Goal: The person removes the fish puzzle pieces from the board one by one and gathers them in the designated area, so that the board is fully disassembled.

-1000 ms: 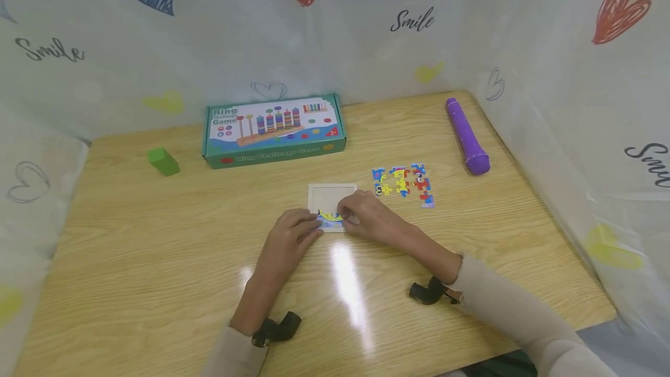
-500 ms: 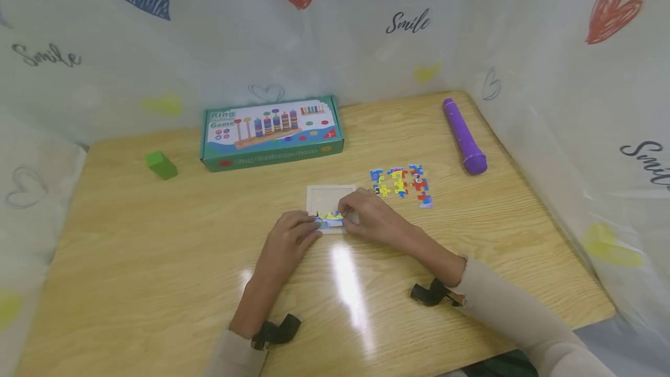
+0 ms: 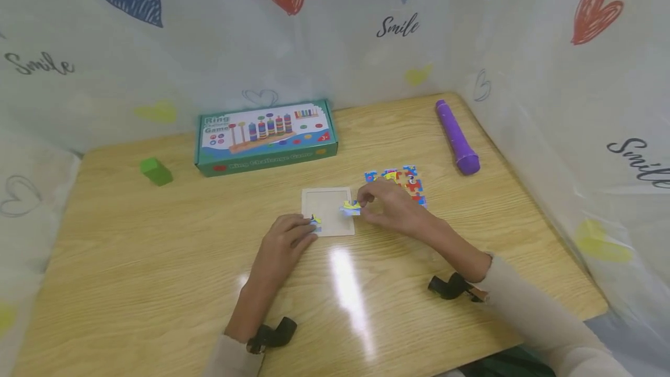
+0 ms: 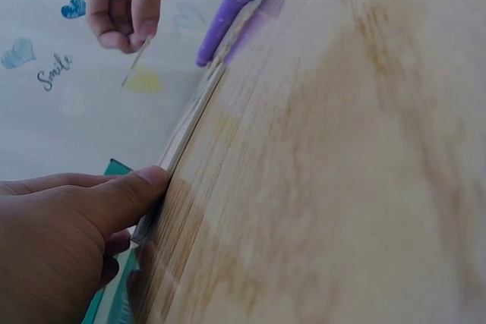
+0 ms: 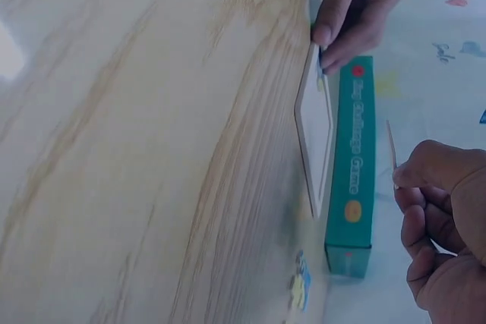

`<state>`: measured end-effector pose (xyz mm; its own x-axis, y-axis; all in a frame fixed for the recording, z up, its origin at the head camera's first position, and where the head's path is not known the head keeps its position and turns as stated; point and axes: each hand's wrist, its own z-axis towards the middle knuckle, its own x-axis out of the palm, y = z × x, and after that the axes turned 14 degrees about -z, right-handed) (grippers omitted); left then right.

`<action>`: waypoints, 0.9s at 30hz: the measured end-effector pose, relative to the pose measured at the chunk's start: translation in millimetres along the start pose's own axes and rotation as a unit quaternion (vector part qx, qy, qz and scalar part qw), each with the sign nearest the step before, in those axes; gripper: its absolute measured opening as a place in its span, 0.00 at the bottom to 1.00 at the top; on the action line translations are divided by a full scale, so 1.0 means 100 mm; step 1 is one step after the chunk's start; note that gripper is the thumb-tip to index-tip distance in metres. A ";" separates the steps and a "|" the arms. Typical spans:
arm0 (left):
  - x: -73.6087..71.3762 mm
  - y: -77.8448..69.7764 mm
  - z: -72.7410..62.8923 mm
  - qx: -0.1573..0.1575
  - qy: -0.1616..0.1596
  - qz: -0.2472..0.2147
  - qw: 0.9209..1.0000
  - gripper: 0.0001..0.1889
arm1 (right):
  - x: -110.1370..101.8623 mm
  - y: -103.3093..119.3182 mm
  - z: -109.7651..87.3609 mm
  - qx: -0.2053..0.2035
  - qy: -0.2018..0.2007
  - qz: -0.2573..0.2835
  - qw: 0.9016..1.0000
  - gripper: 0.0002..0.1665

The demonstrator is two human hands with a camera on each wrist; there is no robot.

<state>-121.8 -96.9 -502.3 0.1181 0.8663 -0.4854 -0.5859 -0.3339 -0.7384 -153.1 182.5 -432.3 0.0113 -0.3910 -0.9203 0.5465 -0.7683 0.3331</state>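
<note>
A small square puzzle tray (image 3: pixel 341 192) with a raised rim lies mid-table in the head view. My left hand (image 3: pixel 280 246) holds its lower left corner, thumb on the near edge and fingers over a blue and yellow puzzle piece (image 3: pixel 316 224) inside. Between thumb and fingertip my right hand (image 3: pixel 392 205) pinches another yellow and light-blue jigsaw piece (image 3: pixel 349 209), raised above the tray's right side. Seen edge-on in the right wrist view, this jigsaw piece (image 5: pixel 392 146) is thin and apart from the tray. Loose puzzle pieces (image 3: pixel 413 182) lie beyond the right hand, which partly covers them.
A green Ring Challenge Game box (image 3: pixel 267 137) stands behind the tray. To its left is a green block (image 3: pixel 156 171). A purple toy microphone (image 3: pixel 458 137) lies at the right, near the table edge. Printed sheeting (image 3: pixel 335 51) hangs behind and beside the table.
My right hand has lifted its piece out of the tray's bottom row and shifted right and up with it. The left hand keeps its place at the tray's corner. The head view has shifted slightly.
</note>
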 end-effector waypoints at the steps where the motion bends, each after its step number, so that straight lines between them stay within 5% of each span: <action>1: -0.02 0.00 0.00 0.001 -0.001 0.001 1.000 0.10 | -0.02 -0.02 0.00 -0.002 -0.004 -0.001 1.000 0.09; 9: -0.17 0.00 -0.01 0.002 -0.015 0.011 1.000 0.10 | -0.08 -0.14 0.02 -0.035 -0.041 -0.009 0.999 0.09; 18: -0.20 -0.01 0.02 -0.010 -0.011 -0.005 1.000 0.10 | -0.20 -0.26 -0.06 -0.026 -0.057 -0.026 0.998 0.09; 27: 0.00 0.02 -0.07 0.010 -0.010 -0.009 1.000 0.10 | -0.22 -0.33 -0.35 0.012 -0.053 -0.038 0.998 0.11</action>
<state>-117.1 -99.7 -507.0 0.1130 0.8789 -0.4635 -0.6003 -0.3114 -0.7367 -142.1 234.4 -430.5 -0.1193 -0.3818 -0.9165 0.5217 -0.8095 0.2694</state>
